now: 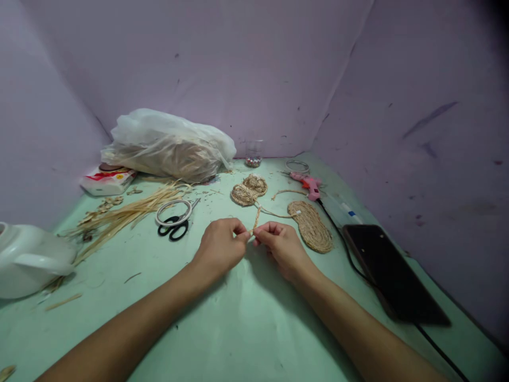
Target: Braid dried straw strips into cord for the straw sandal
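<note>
Both hands meet at the middle of the table over a thin straw-coloured braid (257,216). The fingertips of my left hand (223,245) pinch its near end. Close against it, my right hand (283,246) pinches the same braid between thumb and forefinger. From there the braid runs away toward a coiled, sole-shaped woven piece (249,191) lying just beyond the hands. A second sole-shaped coiled piece (310,227) lies flat to the right of my right hand, with a thin cord reaching from it toward the braid. The fingers hide the braid's very tip.
Black-handled scissors (173,229) and a wire coil (174,213) lie left, beside loose straw strands (131,210). A pink glue gun (307,184) and dark phone-like slab (395,273) are right. Behind stand a plastic bag (170,146) and bead jar (253,155); a white jug (35,260) is far left.
</note>
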`<state>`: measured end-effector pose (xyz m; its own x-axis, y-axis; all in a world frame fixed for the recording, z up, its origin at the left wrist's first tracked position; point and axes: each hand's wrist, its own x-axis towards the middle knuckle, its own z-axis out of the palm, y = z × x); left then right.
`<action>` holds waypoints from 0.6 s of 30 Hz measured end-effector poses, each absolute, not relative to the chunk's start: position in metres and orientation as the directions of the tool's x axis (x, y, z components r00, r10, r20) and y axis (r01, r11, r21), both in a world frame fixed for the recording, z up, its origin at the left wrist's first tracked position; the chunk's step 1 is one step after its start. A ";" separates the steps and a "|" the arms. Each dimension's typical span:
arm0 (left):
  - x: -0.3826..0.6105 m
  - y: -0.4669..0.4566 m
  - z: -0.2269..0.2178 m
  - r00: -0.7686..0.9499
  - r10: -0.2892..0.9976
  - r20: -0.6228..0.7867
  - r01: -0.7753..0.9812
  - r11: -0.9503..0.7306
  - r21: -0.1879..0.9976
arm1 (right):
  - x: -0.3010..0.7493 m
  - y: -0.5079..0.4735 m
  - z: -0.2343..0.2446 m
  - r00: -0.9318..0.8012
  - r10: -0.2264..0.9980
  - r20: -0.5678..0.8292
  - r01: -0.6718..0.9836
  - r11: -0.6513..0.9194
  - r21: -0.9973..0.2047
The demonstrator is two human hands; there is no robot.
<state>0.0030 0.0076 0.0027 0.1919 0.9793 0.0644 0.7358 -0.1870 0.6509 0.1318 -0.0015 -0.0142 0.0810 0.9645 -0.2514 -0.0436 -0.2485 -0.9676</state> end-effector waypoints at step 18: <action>0.011 -0.011 0.014 0.076 0.967 0.242 0.580 -0.240 0.778 | 0.128 -0.005 -0.010 0.025 0.919 -0.394 -0.397 -0.353 -0.847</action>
